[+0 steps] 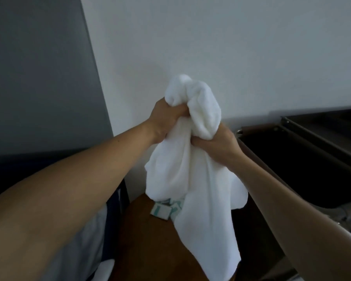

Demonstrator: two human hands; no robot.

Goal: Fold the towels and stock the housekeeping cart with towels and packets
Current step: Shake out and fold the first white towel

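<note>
Head view: left hand (166,116) and right hand (217,141) both fist-grip a bunched white terry towel (190,169) held up mid-scene above the brown wooden table (146,240); soft, light, floppy, so re-grip at corners to fold.

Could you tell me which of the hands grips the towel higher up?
The left hand, clutching the white towel just below its bunched top; the right hand grips lower.
</note>
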